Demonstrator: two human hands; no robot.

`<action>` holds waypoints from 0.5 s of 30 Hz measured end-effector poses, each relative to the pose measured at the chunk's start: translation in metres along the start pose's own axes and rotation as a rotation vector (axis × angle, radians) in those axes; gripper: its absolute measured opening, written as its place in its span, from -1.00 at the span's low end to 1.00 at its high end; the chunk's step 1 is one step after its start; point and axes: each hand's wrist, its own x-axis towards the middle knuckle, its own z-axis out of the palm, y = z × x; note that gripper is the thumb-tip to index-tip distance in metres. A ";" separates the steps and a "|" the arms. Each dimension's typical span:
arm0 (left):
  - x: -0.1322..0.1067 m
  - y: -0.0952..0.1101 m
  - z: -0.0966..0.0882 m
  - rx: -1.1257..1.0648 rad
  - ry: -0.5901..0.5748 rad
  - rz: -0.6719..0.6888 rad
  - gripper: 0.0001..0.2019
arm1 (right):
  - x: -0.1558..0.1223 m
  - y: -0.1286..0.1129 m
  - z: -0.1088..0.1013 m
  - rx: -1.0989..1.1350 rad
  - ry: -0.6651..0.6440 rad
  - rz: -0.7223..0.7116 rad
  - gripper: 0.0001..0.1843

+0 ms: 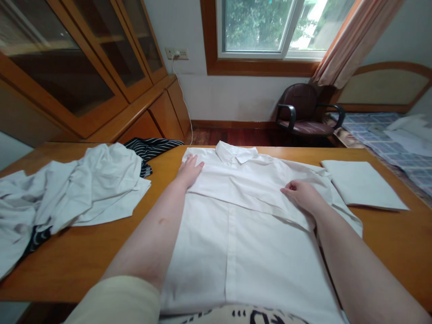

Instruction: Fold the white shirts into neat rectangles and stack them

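Observation:
A white collared shirt (205,243) lies spread on the wooden table in front of me, collar at the far side and button placket running down the middle. A sleeve is laid across its chest, making a wrinkled double layer. My left hand (191,171) rests flat with fingers spread on the shirt's left shoulder edge. On the right side of the chest, my right hand (300,193) has its thumb and fingers pinched together on the shirt fabric. The other sleeve reaches out to the right, partly behind my right forearm.
A folded white garment (364,184) lies on the table (398,238) at right. Crumpled white clothes (101,180) and a black striped cloth (151,148) are heaped at left. Beyond stand a glass-door cabinet (135,90), an office chair (303,110) and a bed (388,130).

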 end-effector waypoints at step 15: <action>-0.105 -0.056 -0.064 0.142 -0.034 0.169 -0.72 | 0.000 -0.004 0.000 -0.053 -0.002 -0.011 -0.68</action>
